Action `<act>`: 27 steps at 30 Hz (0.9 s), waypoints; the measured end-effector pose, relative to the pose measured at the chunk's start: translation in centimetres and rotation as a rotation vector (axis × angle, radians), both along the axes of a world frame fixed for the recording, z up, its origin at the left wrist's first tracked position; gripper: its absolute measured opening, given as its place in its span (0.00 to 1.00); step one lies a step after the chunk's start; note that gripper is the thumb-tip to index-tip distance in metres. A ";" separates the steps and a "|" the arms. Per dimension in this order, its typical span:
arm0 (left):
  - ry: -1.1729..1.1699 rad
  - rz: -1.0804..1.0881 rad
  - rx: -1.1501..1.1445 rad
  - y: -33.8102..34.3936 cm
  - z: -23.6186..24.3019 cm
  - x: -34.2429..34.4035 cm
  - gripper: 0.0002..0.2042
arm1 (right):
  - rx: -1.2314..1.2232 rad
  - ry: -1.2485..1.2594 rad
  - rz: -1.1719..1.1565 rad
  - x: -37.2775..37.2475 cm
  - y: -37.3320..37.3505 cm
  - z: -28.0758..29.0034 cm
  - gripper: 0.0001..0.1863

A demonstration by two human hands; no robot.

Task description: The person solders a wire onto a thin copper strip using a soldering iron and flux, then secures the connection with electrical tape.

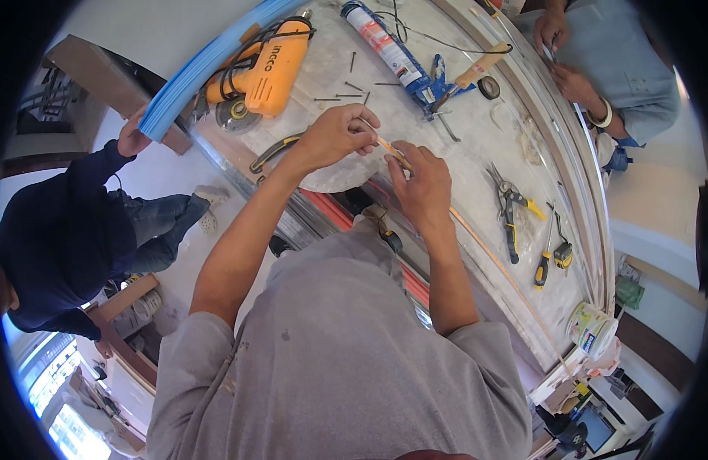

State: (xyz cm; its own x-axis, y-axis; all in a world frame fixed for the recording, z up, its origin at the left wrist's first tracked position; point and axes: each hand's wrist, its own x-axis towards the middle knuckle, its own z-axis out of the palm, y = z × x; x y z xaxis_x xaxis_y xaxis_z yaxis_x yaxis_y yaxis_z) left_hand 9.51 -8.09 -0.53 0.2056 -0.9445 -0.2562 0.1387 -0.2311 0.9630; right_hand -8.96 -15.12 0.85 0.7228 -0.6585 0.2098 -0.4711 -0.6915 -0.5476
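Note:
Above the near edge of a dusty white worktable [476,161], both my hands are on a long, thin, yellowish-brown strip [483,240]. My left hand [340,138] pinches its pale far end between thumb and fingers. A little to the right, my right hand [424,180] closes its thumb and fingers around the strip. Beyond that hand the strip runs along the table edge toward a white tub [591,330] at the lower right. A yellow-and-black utility knife [273,152] lies beside my left forearm.
An orange heat gun [277,67], a sealant cartridge [381,42] and several screws [349,96] lie at the back. Snips [509,211], a screwdriver [545,261] and a tape measure [563,254] lie right. One person [70,222] holds blue strips [193,73] at left; another [611,69] stands far right.

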 end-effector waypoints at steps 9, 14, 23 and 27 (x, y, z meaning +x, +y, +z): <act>-0.070 -0.045 -0.028 0.2 -0.1 0.1 0.10 | 0.048 -0.021 0.000 0.1 -0.2 -0.4 0.12; -0.044 -0.029 -0.052 0.3 -0.6 0.0 0.10 | 0.062 -0.055 -0.007 0.2 -0.3 -0.2 0.13; -0.050 -0.009 -0.070 0.4 -1.1 -0.2 0.10 | 0.049 -0.034 -0.018 0.0 -0.4 -0.2 0.13; -0.036 -0.005 -0.061 0.3 -0.8 -0.3 0.10 | 0.054 -0.028 -0.016 0.1 -0.4 0.0 0.13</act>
State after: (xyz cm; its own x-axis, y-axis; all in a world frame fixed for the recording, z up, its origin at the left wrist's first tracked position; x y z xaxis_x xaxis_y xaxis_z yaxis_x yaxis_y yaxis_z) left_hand 9.21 -7.79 -1.35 0.2091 -0.9592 -0.1903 0.1028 -0.1719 0.9797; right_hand -8.87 -15.57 0.87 0.7068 -0.6804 0.1937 -0.4656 -0.6536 -0.5967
